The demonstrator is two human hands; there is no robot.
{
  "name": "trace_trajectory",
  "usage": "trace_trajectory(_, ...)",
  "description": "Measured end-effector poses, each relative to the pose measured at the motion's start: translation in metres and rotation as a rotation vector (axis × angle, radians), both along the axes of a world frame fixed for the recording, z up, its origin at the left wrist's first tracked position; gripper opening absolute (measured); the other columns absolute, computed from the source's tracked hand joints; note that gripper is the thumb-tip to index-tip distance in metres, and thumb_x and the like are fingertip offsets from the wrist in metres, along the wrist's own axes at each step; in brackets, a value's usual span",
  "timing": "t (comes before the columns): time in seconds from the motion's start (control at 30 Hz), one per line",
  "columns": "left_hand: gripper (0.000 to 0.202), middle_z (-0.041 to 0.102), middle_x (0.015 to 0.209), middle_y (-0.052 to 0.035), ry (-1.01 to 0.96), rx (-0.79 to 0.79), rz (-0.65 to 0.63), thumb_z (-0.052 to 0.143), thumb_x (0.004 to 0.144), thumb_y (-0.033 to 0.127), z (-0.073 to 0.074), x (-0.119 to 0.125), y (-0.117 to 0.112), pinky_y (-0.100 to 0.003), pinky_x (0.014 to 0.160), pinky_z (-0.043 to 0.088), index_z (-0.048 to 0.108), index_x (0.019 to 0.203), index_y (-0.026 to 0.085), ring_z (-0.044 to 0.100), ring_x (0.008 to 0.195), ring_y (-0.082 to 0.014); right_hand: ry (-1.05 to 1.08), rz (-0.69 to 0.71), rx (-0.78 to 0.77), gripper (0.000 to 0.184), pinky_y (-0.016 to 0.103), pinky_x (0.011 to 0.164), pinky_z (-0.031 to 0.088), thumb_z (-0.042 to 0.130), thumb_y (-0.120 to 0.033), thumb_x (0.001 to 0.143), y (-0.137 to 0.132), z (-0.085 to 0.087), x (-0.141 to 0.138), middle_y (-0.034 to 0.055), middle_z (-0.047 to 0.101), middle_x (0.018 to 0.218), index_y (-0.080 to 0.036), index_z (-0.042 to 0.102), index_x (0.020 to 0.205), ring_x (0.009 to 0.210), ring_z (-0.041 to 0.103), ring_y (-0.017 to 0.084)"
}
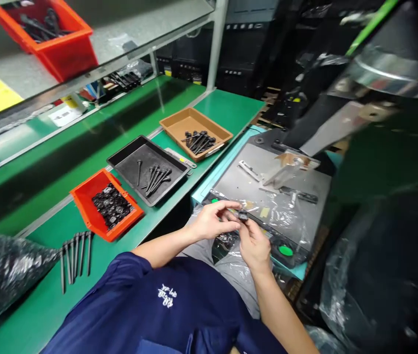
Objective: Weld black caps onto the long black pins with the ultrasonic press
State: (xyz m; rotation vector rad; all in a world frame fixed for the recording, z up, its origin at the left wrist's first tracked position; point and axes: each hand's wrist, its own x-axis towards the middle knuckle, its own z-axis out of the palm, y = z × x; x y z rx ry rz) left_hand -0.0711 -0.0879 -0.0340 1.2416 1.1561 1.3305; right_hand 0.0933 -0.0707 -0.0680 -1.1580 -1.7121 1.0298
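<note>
Above my lap, a small black part (pixel 243 215) is pinched between my two hands; its exact kind is too small to make out. My left hand (pixel 214 220) comes in from the left, thumb and fingers closing at the part. From below, my right hand (pixel 255 244) grips it with thumb and fingertips. Just beyond the hands is a grey metal machine plate (pixel 227 177) partly covered by clear plastic film (pixel 286 216). A green round button (pixel 286 250) shows beside my right hand.
Left on the green bench stand a red bin (pixel 79 196) of small black parts, a black tray (pixel 124 160) and a brown tray (pixel 175 125) with black rods. More rods (pixel 76 255) lie near a plastic bag (pixel 6 275). A machine arm (pixel 334 130) rises at right.
</note>
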Motion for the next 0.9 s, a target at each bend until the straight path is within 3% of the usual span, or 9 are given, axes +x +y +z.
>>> trace_trajectory(0.07,0.041,0.071,0.114,-0.0124,0.169,0.002,0.089,0.075,0.079,0.033,-0.003,-0.024,-0.006,-0.026,0.072,0.053,0.069,0.115,0.014,0.068,0.085,-0.0161,0.036,-0.01,-0.085,0.039,0.037,0.085,0.053,0.056,-0.054,0.092,-0.001,-0.005,0.001,0.0095,0.075,0.095,-0.019,0.071,0.101,0.088,0.071,0.025)
trace_trajectory(0.2,0.02,0.074,0.102,-0.0081,0.58,-0.125,0.464,0.062,0.086,0.022,-0.003,-0.085,-0.028,-0.029,0.08,0.054,0.073,0.101,0.014,0.068,0.086,-0.0169,0.029,-0.004,-0.245,0.049,0.039,0.09,0.052,0.061,-0.063,0.086,-0.003,-0.02,0.009,0.0094,0.075,0.088,-0.017,0.071,0.101,0.09,0.071,0.027)
trace_trajectory(0.37,0.023,0.074,0.104,-0.0067,1.056,-0.37,0.702,0.054,0.087,0.015,0.025,-0.165,-0.083,-0.031,0.095,0.051,0.073,0.1,0.017,0.067,0.099,-0.0196,0.034,-0.005,-0.385,0.059,0.04,0.094,0.051,0.067,-0.07,0.077,-0.005,-0.039,0.025,0.0094,0.074,0.089,-0.016,0.068,0.1,0.089,0.07,0.027)
trace_trajectory(0.47,0.034,0.071,0.115,-0.0104,1.252,-0.679,0.83,0.044,0.089,0.009,0.041,-0.203,-0.12,-0.034,0.102,0.047,0.07,0.108,0.016,0.064,0.111,-0.0221,0.014,0.002,-0.41,0.06,0.04,0.097,0.049,0.067,-0.071,0.077,-0.002,-0.045,0.031,0.0085,0.074,0.089,-0.016,0.068,0.101,0.091,0.069,0.026)
trace_trajectory(0.53,0.033,0.069,0.12,-0.0143,1.276,-0.92,0.823,0.047,0.088,0.009,0.042,-0.219,-0.137,-0.035,0.1,0.048,0.069,0.112,0.015,0.063,0.114,-0.0248,0.005,0.029,-0.423,0.062,0.039,0.095,0.051,0.067,-0.073,0.076,0.0,-0.045,0.03,0.0084,0.073,0.09,-0.017,0.067,0.101,0.089,0.069,0.025)
trace_trajectory(0.6,0.027,0.071,0.115,-0.0153,1.239,-1.06,0.732,0.061,0.082,0.013,0.035,-0.228,-0.145,-0.034,0.093,0.051,0.071,0.107,0.015,0.066,0.109,-0.0267,0.006,0.068,-0.432,0.064,0.038,0.09,0.053,0.066,-0.075,0.074,0.0,-0.041,0.028,0.0089,0.074,0.093,-0.017,0.065,0.102,0.086,0.069,0.025)
trace_trajectory(0.7,0.023,0.075,0.101,-0.0113,1.185,-1.102,0.616,0.073,0.071,0.013,0.021,-0.235,-0.144,-0.029,0.085,0.053,0.074,0.093,0.018,0.069,0.097,-0.0246,-0.002,0.093,-0.427,0.067,0.038,0.092,0.053,0.065,-0.077,0.074,-0.001,-0.035,0.024,0.01,0.074,0.094,-0.017,0.065,0.103,0.09,0.07,0.026)
trace_trajectory(0.9,0.02,0.074,0.105,-0.0107,1.182,-1.15,0.609,0.066,0.078,0.018,0.01,-0.247,-0.138,-0.031,0.086,0.053,0.072,0.097,0.019,0.068,0.099,-0.0245,-0.017,0.086,-0.45,0.068,0.042,0.097,0.049,0.061,-0.077,0.076,-0.004,-0.051,0.032,0.0106,0.075,0.094,-0.016,0.067,0.104,0.093,0.07,0.029)
